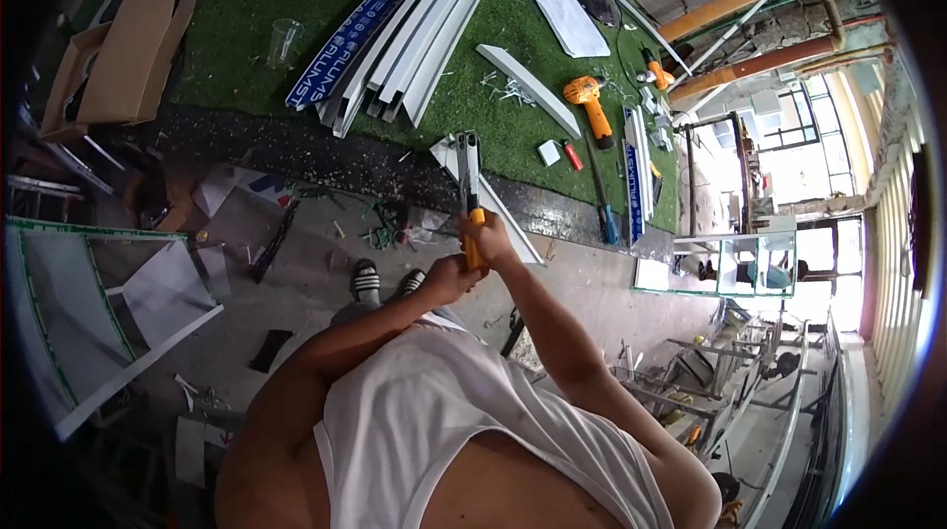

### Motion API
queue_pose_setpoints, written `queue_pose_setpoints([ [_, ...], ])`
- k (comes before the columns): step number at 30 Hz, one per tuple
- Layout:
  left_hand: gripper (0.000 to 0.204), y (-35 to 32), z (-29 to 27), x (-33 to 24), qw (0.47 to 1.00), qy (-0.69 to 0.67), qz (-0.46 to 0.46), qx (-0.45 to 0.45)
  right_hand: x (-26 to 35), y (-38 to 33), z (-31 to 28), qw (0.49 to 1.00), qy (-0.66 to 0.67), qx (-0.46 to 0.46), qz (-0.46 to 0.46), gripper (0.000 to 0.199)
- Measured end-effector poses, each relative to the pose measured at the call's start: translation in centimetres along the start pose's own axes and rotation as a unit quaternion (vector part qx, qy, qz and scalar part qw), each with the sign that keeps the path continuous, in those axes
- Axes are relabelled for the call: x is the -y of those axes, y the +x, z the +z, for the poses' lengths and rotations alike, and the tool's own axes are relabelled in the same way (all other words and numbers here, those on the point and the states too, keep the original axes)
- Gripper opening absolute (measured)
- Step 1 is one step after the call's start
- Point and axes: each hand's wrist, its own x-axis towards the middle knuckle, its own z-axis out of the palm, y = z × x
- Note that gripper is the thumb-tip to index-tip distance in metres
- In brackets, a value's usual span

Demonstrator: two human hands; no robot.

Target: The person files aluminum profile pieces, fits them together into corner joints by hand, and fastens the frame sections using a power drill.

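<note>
Both hands are in front of my body, close to the table's near edge. My right hand (pixel 490 235) is closed round the grip of a hand tool (pixel 468 169) with yellow-orange handles and a long silver metal head; its exact kind is not plain. My left hand (pixel 454 281) is closed at the lower end of the same grip, just below and left of the right one. The tool's head points away from me, over the table edge. Beneath it a white metal strip (pixel 503 216) slants from the edge. Beyond lie several long white channel profiles (pixel 426 41).
On the green turf-covered table (pixel 222 31) are an orange drill (pixel 589 107), a short white profile (pixel 530 87), a screwdriver (pixel 609 223), a plastic cup (pixel 285 43) and a cardboard box (pixel 126 61). Framed panels (pixel 128 312) stand at left; scraps litter the floor; metal frames (pixel 750 401) crowd the right.
</note>
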Motion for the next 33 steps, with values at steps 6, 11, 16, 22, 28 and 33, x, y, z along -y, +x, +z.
queue_pose_setpoints([
  [6,0.039,0.9,-0.4,2.7,0.983,-0.181,-0.016,0.020,10.2,-2.7,-4.7,0.950,-0.307,-0.047,-0.045,0.038],
  [11,0.039,-0.9,-0.7,0.0,0.977,-0.201,-0.068,0.031,11.3,-1.6,-7.1,0.940,-0.328,0.075,-0.049,0.044],
  [16,0.037,-1.9,-0.3,-3.7,0.982,-0.170,-0.069,0.040,5.4,-2.6,-1.9,0.941,-0.270,-0.124,-0.160,0.037],
  [22,0.030,-0.5,0.2,-0.3,0.997,-0.031,-0.069,0.016,3.2,-1.9,-0.7,0.991,0.115,0.041,0.052,0.030],
  [28,0.039,0.8,0.3,2.9,0.999,-0.021,0.001,-0.029,2.7,-1.4,-0.5,0.992,0.118,0.043,0.029,0.028],
  [33,0.034,1.0,-0.6,0.4,0.994,0.105,-0.006,-0.014,1.0,-0.7,0.0,0.986,0.166,0.014,-0.015,0.029],
])
